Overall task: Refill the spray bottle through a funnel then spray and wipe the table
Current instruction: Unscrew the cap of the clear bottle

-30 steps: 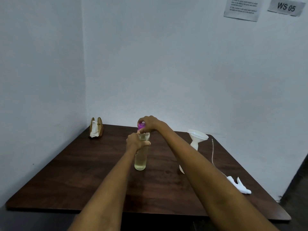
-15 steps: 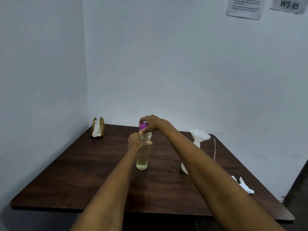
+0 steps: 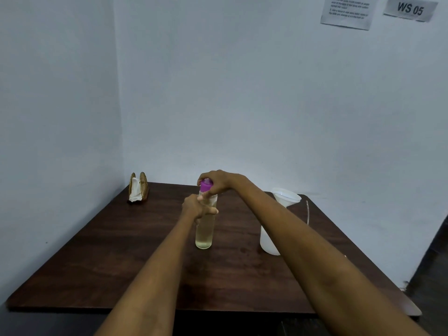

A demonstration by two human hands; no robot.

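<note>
A clear bottle (image 3: 204, 235) of pale yellowish liquid stands upright in the middle of the dark wooden table (image 3: 109, 258). My left hand (image 3: 196, 209) grips its upper body. My right hand (image 3: 217, 181) curls over its purple cap (image 3: 206, 186) from above. To the right stands a white spray bottle (image 3: 266, 241) with a white funnel (image 3: 286, 197) in its neck, partly hidden behind my right forearm. A thin tube (image 3: 307, 212) lies past the funnel on the table.
A wooden napkin holder (image 3: 138, 187) with white tissue sits at the table's far left corner. Walls close in the table at the back and left. Paper signs (image 3: 348, 10) hang on the back wall.
My right hand has stayed on the purple cap with its fingers shifting round it. The view tilted up slightly, and the white spray head at the right edge has dropped behind my arm.
</note>
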